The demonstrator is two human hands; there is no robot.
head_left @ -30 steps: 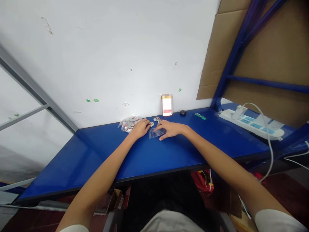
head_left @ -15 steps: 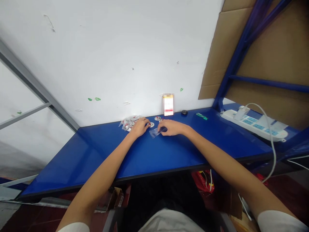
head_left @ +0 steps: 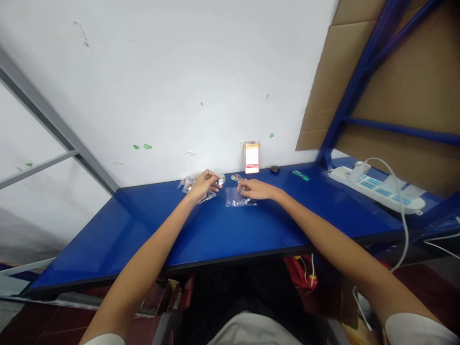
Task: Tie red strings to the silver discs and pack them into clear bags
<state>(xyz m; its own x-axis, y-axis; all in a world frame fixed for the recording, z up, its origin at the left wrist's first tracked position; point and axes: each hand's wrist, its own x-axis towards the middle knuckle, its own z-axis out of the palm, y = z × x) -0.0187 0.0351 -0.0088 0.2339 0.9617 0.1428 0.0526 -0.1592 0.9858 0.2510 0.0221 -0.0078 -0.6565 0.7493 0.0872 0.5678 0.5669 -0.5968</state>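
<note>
My left hand (head_left: 204,186) pinches a round, shiny disc (head_left: 220,179) with a bit of red on it, raised a little off the blue table. Beneath and beside that hand lies a pile of similar discs in clear plastic bags (head_left: 187,184). My right hand (head_left: 251,189) has its fingertips closed on a clear plastic bag (head_left: 234,197), which rests flat on the table. Just behind the right fingers is another round disc (head_left: 235,177) with red on it, and a further one is partly hidden by that hand.
A phone-like upright screen (head_left: 251,157) leans on the white wall. Right of it are a small black round object (head_left: 275,169) and a green item (head_left: 300,175). A white power strip (head_left: 377,189) with a cable sits at the right end of the blue table (head_left: 230,239).
My left hand has lifted a disc from the table and drawn slightly left. The clear bag under my right hand now lies flatter and more spread out.
</note>
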